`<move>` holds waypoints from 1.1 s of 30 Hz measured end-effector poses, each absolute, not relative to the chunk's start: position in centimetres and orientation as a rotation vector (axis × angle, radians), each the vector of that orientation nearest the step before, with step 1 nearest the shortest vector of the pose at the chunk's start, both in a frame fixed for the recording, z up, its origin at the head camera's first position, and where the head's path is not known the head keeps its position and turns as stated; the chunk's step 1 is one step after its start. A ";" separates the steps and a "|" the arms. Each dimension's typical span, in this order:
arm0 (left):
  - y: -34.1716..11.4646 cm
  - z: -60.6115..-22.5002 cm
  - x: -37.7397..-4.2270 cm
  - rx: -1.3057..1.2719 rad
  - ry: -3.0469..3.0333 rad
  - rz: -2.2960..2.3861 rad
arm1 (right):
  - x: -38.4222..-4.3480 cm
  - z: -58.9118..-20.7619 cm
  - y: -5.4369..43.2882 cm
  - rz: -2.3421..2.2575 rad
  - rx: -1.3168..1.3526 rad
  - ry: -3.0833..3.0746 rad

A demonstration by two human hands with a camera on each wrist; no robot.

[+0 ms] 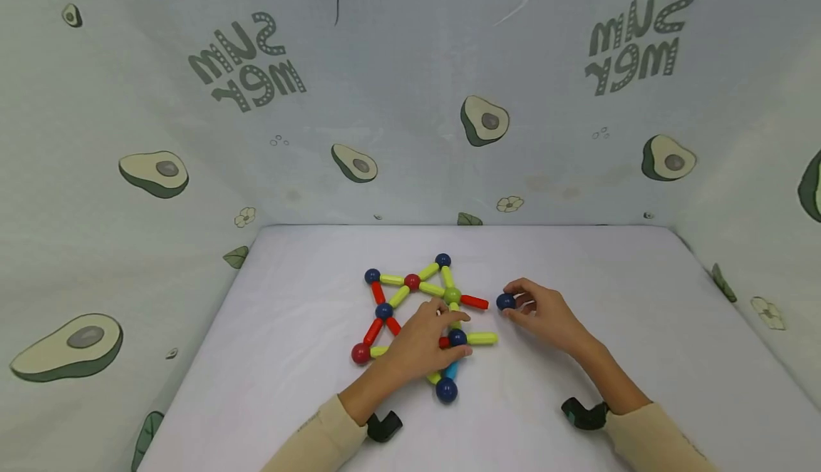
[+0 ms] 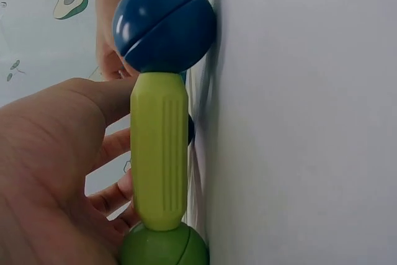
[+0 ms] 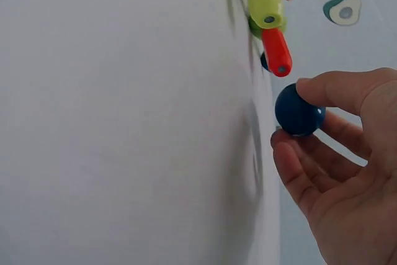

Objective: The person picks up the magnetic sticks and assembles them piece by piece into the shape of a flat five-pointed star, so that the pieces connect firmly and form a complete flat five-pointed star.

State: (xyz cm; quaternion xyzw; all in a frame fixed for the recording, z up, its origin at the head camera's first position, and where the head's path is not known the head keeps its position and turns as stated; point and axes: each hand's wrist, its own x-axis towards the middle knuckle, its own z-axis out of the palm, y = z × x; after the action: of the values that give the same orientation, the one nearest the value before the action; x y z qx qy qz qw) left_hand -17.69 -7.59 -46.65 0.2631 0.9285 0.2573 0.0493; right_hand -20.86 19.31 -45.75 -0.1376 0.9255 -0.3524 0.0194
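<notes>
Colored rods and balls, like a magnetic building set, form a flat lattice (image 1: 383,311) on the table. Over its right part lies my left hand (image 1: 417,340), thumb and fingers curled about a blue ball (image 1: 457,337); contact on the far side is hard to see. The left wrist view shows a yellow-green rod (image 2: 159,150) between another blue ball (image 2: 164,24) and a green ball (image 2: 164,245), close by that hand. To the right, my right hand (image 1: 545,315) pinches a loose blue ball (image 3: 299,110) between thumb and fingers, just off the end of a red rod (image 1: 474,302).
A yellow-green rod (image 1: 482,339) juts rightward from the lattice. The white table (image 1: 288,279) meets a printed cloth backdrop (image 1: 410,137) at its rear edge. Dark curved devices (image 1: 584,413) sit at both wrists, by the sleeves.
</notes>
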 end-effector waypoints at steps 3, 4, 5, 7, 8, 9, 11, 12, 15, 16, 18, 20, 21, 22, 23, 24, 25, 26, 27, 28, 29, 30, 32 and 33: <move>-7.3 -46.6 -17.8 0.818 2.829 0.788 | -20.5 -46.4 19.0 -1.129 -0.427 2.854; -7.2 -46.5 -17.8 0.832 2.833 0.780 | -20.4 -46.5 18.9 -1.139 -0.433 2.850; -7.1 -46.5 -17.9 0.844 2.835 0.772 | -20.4 -46.7 18.7 -1.143 -0.424 2.853; -6.9 -46.4 -17.8 0.858 2.834 0.750 | -20.3 -46.9 18.4 -1.144 -0.417 2.855; -6.8 -46.4 -17.8 0.858 2.829 0.741 | -20.2 -46.9 18.3 -1.138 -0.411 2.854; -6.6 -46.4 -17.8 0.857 2.824 0.725 | -20.1 -47.0 18.3 -1.138 -0.405 2.853; -6.3 -46.4 -17.7 0.842 2.814 0.708 | -19.9 -47.0 18.2 -1.146 -0.385 2.850; -6.1 -46.4 -17.7 0.835 2.812 0.700 | -19.8 -47.0 18.2 -1.149 -0.382 2.849; -5.6 -46.5 -17.8 0.834 2.828 0.661 | -19.6 -47.1 18.3 -1.171 -0.381 2.842; -5.4 -46.6 -17.8 0.833 2.836 0.654 | -19.6 -47.1 18.3 -1.178 -0.382 2.842; -5.0 -46.6 -17.9 0.832 2.859 0.630 | -19.6 -47.2 18.3 -1.190 -0.392 2.832; -4.8 -46.6 -17.8 0.816 2.876 0.623 | -19.6 -47.4 18.3 -1.213 -0.410 2.817; -4.7 -46.6 -17.8 0.804 2.882 0.626 | -19.7 -47.5 18.3 -1.220 -0.420 2.813; -4.6 -46.5 -17.7 0.791 2.887 0.627 | -19.7 -47.6 18.3 -1.232 -0.432 2.808; -4.5 -46.5 -17.7 0.777 2.893 0.625 | -19.7 -47.7 18.3 -1.240 -0.443 2.803; -4.5 -46.4 -17.7 0.760 2.896 0.630 | -19.7 -47.7 18.3 -1.246 -0.454 2.801; -4.4 -46.4 -17.7 0.746 2.900 0.632 | -19.7 -47.7 18.3 -1.250 -0.459 2.802; -4.4 -46.4 -17.7 0.735 2.904 0.634 | -19.7 -47.7 18.3 -1.251 -0.458 2.803; -4.3 -46.4 -17.7 0.727 2.906 0.637 | -19.7 -47.7 18.2 -1.251 -0.453 2.805; -4.3 -46.4 -17.8 0.718 2.909 0.640 | -19.6 -47.6 18.2 -1.254 -0.447 2.801; -4.2 -46.5 -17.8 0.706 2.911 0.647 | -19.5 -47.5 18.1 -1.256 -0.439 2.799; -4.2 -46.6 -17.9 0.696 2.912 0.659 | -19.5 -47.5 18.1 -1.259 -0.429 2.795; -4.2 -46.7 -18.0 0.680 2.916 0.682 | -19.4 -47.4 17.9 -1.272 -0.413 2.785; -4.2 -46.7 -18.0 0.671 2.916 0.694 | -19.3 -47.3 17.9 -1.279 -0.406 2.782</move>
State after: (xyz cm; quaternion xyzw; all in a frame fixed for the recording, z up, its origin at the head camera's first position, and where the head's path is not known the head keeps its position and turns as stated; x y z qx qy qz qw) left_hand -18.01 -4.21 -46.70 0.2183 0.9487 0.2259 0.0351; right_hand -19.32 17.86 -47.34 -0.1316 0.9004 -0.4138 0.0265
